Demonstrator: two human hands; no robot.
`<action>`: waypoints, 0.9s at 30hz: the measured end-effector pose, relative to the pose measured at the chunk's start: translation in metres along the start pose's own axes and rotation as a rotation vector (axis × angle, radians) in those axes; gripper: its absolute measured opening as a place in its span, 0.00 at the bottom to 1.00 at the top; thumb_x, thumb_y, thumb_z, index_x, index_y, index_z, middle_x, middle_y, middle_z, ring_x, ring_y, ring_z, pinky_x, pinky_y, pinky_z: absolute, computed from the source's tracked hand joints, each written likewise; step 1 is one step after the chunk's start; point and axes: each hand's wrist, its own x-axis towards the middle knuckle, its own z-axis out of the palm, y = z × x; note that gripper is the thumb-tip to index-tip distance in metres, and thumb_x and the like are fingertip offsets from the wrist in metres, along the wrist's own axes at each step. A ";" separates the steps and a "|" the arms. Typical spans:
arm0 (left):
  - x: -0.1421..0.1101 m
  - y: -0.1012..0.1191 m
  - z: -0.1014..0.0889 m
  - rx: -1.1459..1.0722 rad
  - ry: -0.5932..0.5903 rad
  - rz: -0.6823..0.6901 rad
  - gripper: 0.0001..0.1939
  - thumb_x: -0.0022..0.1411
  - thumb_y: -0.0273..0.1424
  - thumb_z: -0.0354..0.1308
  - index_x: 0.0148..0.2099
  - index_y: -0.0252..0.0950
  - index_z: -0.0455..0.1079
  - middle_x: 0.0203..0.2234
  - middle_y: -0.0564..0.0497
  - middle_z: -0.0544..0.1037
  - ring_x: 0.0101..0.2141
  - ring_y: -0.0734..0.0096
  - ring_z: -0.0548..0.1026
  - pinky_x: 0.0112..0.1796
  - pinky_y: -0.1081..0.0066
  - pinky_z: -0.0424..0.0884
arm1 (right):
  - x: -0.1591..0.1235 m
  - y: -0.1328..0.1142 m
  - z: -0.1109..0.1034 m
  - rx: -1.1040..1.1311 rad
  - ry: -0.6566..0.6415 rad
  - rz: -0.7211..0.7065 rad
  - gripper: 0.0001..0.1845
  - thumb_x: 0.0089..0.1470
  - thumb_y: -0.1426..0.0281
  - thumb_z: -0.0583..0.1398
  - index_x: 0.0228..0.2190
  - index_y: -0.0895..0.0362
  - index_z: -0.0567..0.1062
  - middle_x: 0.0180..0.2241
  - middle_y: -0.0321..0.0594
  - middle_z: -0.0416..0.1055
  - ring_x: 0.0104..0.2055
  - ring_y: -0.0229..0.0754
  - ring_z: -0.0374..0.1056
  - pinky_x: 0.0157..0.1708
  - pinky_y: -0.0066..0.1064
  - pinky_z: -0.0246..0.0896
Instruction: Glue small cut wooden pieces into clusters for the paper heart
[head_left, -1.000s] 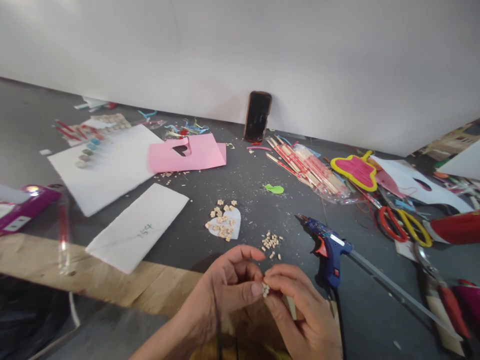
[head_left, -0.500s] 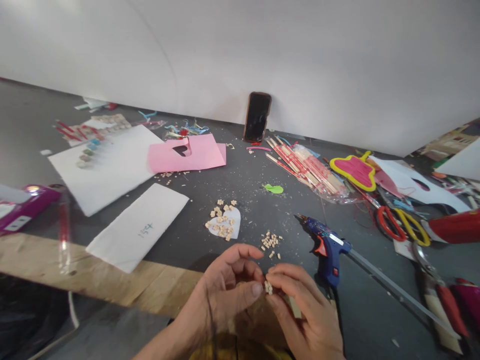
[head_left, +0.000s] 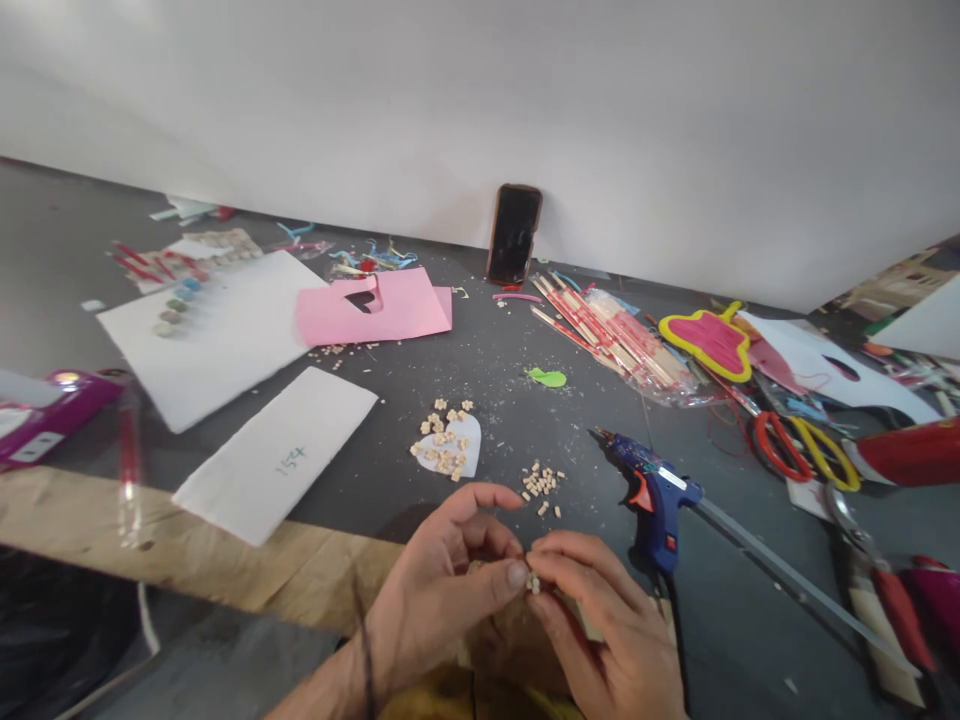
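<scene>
My right hand (head_left: 607, 610) pinches a small flower-shaped cluster of pale wooden bits (head_left: 533, 582) between thumb and fingertips. From the other side my left hand (head_left: 457, 570) closes its thumb and fingertips against the same cluster, its index finger curved above. Just beyond the fingers lies a loose pile of short cut wooden pieces (head_left: 541, 482). Several similar small wooden flowers (head_left: 448, 462) sit on and around a white heart-shaped paper (head_left: 471, 440). Right of my hands rests a blue hot glue gun (head_left: 660, 505), a long clear glue stick (head_left: 795, 575) reaching from its back.
A phone (head_left: 514, 235) leans on the white wall. Left lie a numbered white card (head_left: 281, 455), white sheet (head_left: 225, 350) and pink foam sheet (head_left: 405, 308). Right are bagged sticks (head_left: 630, 345), scissors (head_left: 780, 447), a yellow-edged pink shape (head_left: 709, 340) and a green scrap (head_left: 547, 378).
Both hands have shifted very slightly to the left, and the wooden cluster has turned a little between the fingertips. Things on the table stay where they were.
</scene>
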 end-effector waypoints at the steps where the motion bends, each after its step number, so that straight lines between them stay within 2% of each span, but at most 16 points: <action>1: 0.000 0.000 0.000 -0.008 -0.002 0.004 0.21 0.51 0.31 0.67 0.47 0.38 0.66 0.24 0.55 0.73 0.25 0.76 0.69 0.27 0.77 0.62 | 0.000 0.000 0.000 -0.003 0.000 -0.004 0.11 0.55 0.75 0.58 0.42 0.54 0.73 0.38 0.40 0.74 0.38 0.37 0.73 0.40 0.24 0.71; 6: -0.001 0.000 0.001 -0.040 -0.003 -0.020 0.20 0.51 0.31 0.68 0.45 0.38 0.68 0.23 0.55 0.73 0.25 0.76 0.68 0.28 0.76 0.62 | 0.000 -0.001 -0.001 -0.013 -0.005 -0.002 0.11 0.56 0.74 0.58 0.42 0.53 0.73 0.38 0.40 0.74 0.38 0.38 0.74 0.39 0.25 0.72; 10: -0.001 -0.001 -0.001 -0.014 0.021 -0.015 0.17 0.54 0.35 0.66 0.45 0.37 0.69 0.24 0.54 0.73 0.24 0.76 0.68 0.28 0.76 0.62 | 0.002 0.000 0.000 0.013 -0.007 0.029 0.10 0.55 0.74 0.57 0.40 0.53 0.72 0.37 0.39 0.74 0.37 0.38 0.74 0.37 0.25 0.72; 13: -0.001 -0.003 -0.001 0.008 0.033 0.012 0.15 0.56 0.39 0.63 0.44 0.38 0.70 0.25 0.53 0.75 0.28 0.73 0.70 0.31 0.75 0.64 | 0.000 0.001 0.001 0.017 -0.005 0.042 0.11 0.55 0.74 0.58 0.41 0.52 0.72 0.38 0.40 0.74 0.38 0.38 0.73 0.38 0.25 0.72; 17: -0.001 -0.003 -0.002 0.069 0.118 0.062 0.15 0.56 0.40 0.63 0.43 0.38 0.71 0.30 0.49 0.79 0.34 0.69 0.73 0.36 0.74 0.66 | -0.004 0.002 0.000 0.042 0.037 0.067 0.12 0.55 0.75 0.58 0.41 0.52 0.71 0.39 0.39 0.73 0.39 0.37 0.73 0.38 0.24 0.70; 21: -0.001 0.007 -0.010 0.162 0.242 0.217 0.13 0.56 0.37 0.63 0.41 0.37 0.72 0.32 0.48 0.78 0.34 0.68 0.73 0.35 0.73 0.67 | -0.009 0.008 -0.003 -0.053 0.080 0.128 0.10 0.56 0.74 0.58 0.41 0.52 0.72 0.40 0.39 0.72 0.39 0.38 0.71 0.38 0.26 0.69; 25: -0.003 0.020 -0.024 0.211 0.479 0.479 0.09 0.59 0.35 0.61 0.41 0.39 0.72 0.34 0.52 0.76 0.33 0.72 0.70 0.35 0.76 0.65 | -0.008 0.015 0.003 -0.242 0.068 0.103 0.11 0.55 0.72 0.59 0.41 0.53 0.74 0.39 0.42 0.72 0.42 0.44 0.68 0.40 0.36 0.68; 27: -0.004 0.022 -0.030 0.223 0.538 0.573 0.08 0.59 0.36 0.60 0.41 0.40 0.72 0.35 0.52 0.76 0.31 0.73 0.69 0.34 0.76 0.65 | -0.006 0.017 0.012 -0.324 0.033 0.083 0.10 0.55 0.72 0.60 0.40 0.53 0.75 0.39 0.43 0.72 0.44 0.47 0.65 0.42 0.41 0.65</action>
